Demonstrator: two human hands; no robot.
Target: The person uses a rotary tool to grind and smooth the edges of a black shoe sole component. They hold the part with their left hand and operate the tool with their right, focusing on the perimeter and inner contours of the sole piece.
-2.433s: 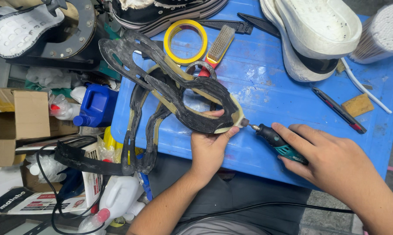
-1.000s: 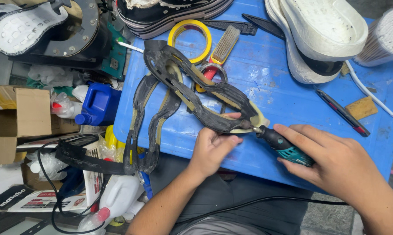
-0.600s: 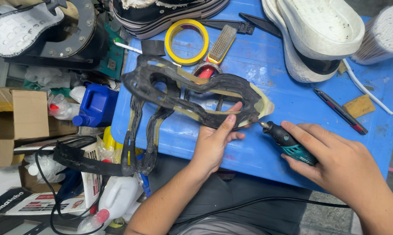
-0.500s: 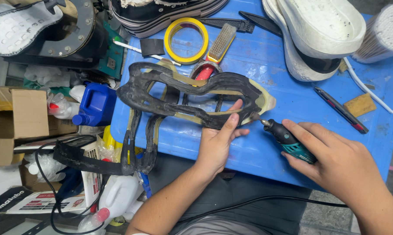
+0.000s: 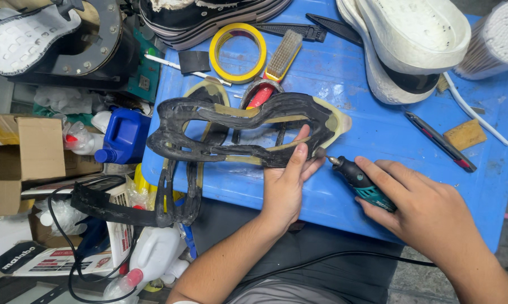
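A black rubber shoe outsole [image 5: 231,132] with cut-outs and tan patches lies flat across the blue table [image 5: 378,129]. My left hand [image 5: 285,186] presses on its near right edge, fingers stretched over it. My right hand [image 5: 428,211] grips a small teal and black rotary tool [image 5: 358,183], whose tip points left and sits just beside the outsole's right end near my left fingertips. A second black outsole [image 5: 181,191] hangs under the first over the table's left edge.
On the table stand a yellow tape roll [image 5: 237,45], a brush [image 5: 282,56], a red-handled tool [image 5: 259,95], white shoe soles [image 5: 411,45], a utility knife [image 5: 439,142] and a tan sanding block [image 5: 464,134]. Left of the table: blue jug [image 5: 124,138], cardboard boxes, cables, white bottles.
The outsole has been turned from a diagonal lie to flat and horizontal. My left hand shifted from gripping it to pressing on its edge. The rotary tool drew back slightly from it.
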